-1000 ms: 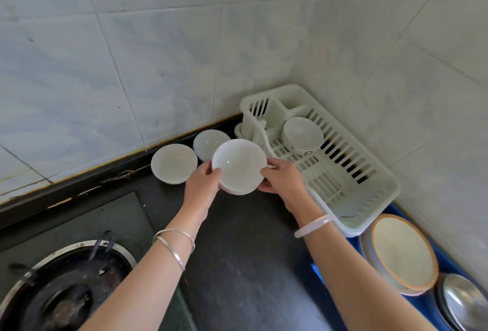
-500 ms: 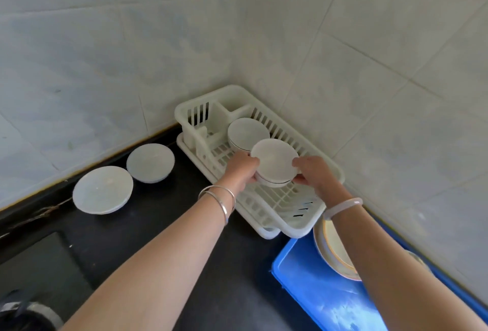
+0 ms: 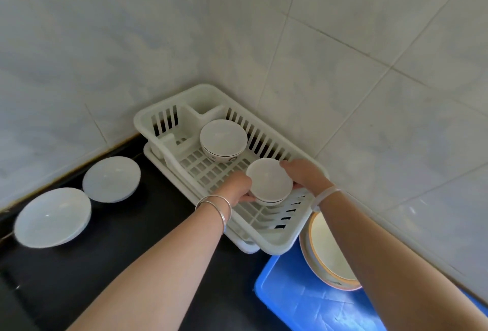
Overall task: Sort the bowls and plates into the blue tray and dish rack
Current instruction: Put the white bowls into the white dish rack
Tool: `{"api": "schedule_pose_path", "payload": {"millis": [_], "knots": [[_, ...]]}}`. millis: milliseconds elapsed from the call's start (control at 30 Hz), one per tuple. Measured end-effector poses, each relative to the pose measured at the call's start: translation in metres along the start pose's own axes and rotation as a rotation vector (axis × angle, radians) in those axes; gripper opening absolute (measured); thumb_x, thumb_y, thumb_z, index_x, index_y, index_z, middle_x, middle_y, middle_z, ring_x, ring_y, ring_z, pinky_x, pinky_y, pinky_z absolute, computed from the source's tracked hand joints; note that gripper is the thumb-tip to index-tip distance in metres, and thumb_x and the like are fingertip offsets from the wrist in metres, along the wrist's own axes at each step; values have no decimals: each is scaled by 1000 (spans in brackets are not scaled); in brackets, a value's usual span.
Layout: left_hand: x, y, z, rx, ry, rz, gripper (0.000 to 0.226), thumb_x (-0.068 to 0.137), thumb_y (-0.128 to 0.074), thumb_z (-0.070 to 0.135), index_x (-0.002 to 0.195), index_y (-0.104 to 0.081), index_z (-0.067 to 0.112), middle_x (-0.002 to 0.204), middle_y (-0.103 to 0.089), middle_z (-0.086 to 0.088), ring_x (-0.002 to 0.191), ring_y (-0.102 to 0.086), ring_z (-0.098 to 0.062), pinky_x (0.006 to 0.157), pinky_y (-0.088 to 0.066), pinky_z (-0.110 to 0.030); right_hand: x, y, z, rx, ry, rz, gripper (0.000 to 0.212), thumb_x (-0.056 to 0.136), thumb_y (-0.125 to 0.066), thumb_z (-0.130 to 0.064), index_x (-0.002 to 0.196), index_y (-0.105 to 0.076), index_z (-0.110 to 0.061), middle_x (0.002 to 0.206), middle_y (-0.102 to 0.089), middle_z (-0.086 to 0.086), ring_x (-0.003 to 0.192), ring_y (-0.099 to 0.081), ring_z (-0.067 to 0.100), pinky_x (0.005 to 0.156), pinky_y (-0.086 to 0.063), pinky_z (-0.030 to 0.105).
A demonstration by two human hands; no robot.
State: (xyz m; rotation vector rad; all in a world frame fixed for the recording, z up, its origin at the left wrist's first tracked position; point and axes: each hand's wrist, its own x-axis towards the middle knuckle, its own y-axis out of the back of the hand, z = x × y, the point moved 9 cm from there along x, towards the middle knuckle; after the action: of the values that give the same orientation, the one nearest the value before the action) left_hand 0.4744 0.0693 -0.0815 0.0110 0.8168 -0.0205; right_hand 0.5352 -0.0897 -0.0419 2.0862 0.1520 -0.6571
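Note:
A small white bowl (image 3: 269, 180) sits low inside the white dish rack (image 3: 293, 237), near its front end. My left hand (image 3: 237, 188) grips its left side and my right hand (image 3: 303, 174) grips its right side. A second white bowl (image 3: 223, 138) with a dark pattern stands farther back in the rack. Two white plates lie on the black counter to the left, the far plate (image 3: 111, 179) and the near plate (image 3: 52, 217). The blue tray (image 3: 295, 301) is at the lower right with a stack of orange-rimmed plates (image 3: 324, 251) in it, partly hidden by my right arm.
The rack sits in the corner of two tiled walls (image 3: 369, 93). The black counter (image 3: 126, 246) runs along the left wall and extends toward me.
Both hands carried the bowl from over the counter to the right and lowered it into the rack's front end. The view turned right, so the stove left the frame.

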Motion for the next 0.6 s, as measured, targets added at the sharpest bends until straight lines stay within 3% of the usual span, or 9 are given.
{"api": "schedule_pose_path", "payload": {"millis": [133,233,433,600], "knots": [[3,-6,2,-4,-7,-40,37,93,-41,-5,130,-46,-5,127,-57,-23,114,-59,-33,93,-51,-39,6,1,0,-35,-14,-5,42,98,-35,-38,113,-56,-6,72,-60,5,75,-65,29,86,-55,42],[3,-9,5,-5,-35,-73,38,93,-40,-6,130,-47,-3,129,-55,-21,115,-58,-31,87,-54,-35,9,4,1,-115,7,12,42,99,-33,-34,113,-58,-3,74,-59,6,77,-61,29,85,-53,40],[2,-9,8,9,-84,-98,41,93,-39,-6,133,-43,1,133,-50,-19,119,-54,-31,82,-52,-29,5,6,-3,-301,119,110,40,98,-34,-30,114,-58,-2,99,-63,13,86,-57,28,75,-42,32],[-2,-10,11,-8,-123,-128,45,93,-39,-5,137,-40,4,136,-47,-20,122,-50,-33,86,-51,-32,-8,5,-4,-330,193,257,37,97,-40,-29,122,-50,-4,115,-61,13,102,-57,30,78,-35,30]]}}
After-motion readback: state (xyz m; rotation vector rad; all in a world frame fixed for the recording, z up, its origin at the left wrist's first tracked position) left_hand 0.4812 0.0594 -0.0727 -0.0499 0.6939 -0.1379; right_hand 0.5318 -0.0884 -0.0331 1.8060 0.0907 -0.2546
